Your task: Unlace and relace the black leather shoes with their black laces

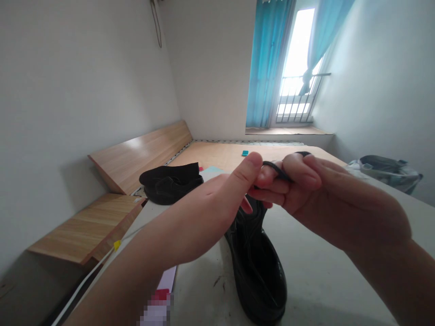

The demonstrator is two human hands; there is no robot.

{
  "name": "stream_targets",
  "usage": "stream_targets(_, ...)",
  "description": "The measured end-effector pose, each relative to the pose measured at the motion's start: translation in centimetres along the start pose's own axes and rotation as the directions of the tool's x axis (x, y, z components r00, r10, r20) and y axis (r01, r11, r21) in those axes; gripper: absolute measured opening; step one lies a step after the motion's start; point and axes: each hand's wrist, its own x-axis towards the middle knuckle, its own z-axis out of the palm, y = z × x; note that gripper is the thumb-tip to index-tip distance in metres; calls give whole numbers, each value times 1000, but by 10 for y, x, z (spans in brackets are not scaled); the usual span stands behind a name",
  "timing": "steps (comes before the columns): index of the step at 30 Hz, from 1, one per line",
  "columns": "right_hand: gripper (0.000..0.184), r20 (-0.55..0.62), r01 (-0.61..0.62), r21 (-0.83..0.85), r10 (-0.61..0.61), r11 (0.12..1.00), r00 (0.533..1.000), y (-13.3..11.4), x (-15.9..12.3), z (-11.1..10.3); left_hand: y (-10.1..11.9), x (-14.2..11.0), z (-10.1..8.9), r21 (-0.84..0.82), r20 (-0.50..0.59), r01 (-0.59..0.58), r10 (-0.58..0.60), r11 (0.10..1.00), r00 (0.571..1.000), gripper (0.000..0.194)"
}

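- Holding the cord between both hands; it is black, thin and drawn across the fingers above the near shoe.
- Left hand: my grip is closed on the cord, thumb uppermost at its near-left stretch, other fingers partly hidden.
- Right hand: my grip is clamped on the same cord, fingers curled, with a further dark stretch showing over their top.
- Near shoe: black, upright on the pale surface, below my hands; opening towards me, laced front partly covered by my fingers. Whether the cord joins it I cannot tell.
- Far shoe: black, on the same surface, beyond my left forearm and apart from the near shoe.
- Left side: a wooden panel leans by the wall, a lower wooden shelf before it; a yellow tab lies near my left forearm.
- Far side: a small teal item rests on the wooden board; blue curtains hang at the window.
- Right side: a pale bag, open-topped.
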Motion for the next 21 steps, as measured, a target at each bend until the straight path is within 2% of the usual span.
stream_targets(2, 34, -132, 41, -127, -58, 991, 990, 1, -1, 4, 4, -1, 0, -6, 65, 33, -32, 999, 997, 56)
stream_targets(4, 33, -182, 72, -201, -109, 977, 977, 5, -3, 8, 4, -2, 1, 59, 93, 55, -60, 997, 994, 46)
stream_targets(7, 29, -164, 178, -263, -226, 948, 960, 11, -5, 14, -2, -1, 2, 158, 58, 58, -68, 986, 996, 29)
stream_targets(10, 27, -161, 234, -339, -301, 911, 940, 14, -8, 18, -8, -1, 2, 140, 57, 12, -20, 990, 998, 20)
stream_targets(15, 32, -235, 245, -330, -331, 912, 914, 11, -4, 15, -3, 0, 1, 163, 70, -19, 8, 986, 998, 23)
stream_targets(18, 33, -295, 231, -284, -314, 931, 902, 8, 0, 12, 0, 0, 3, 237, 9, -70, 70, 969, 998, 24)
stream_targets(21, 30, -326, 246, -318, -350, 915, 878, 6, 1, 13, 1, 0, 4, 333, -134, -150, 205, 931, 970, 20)
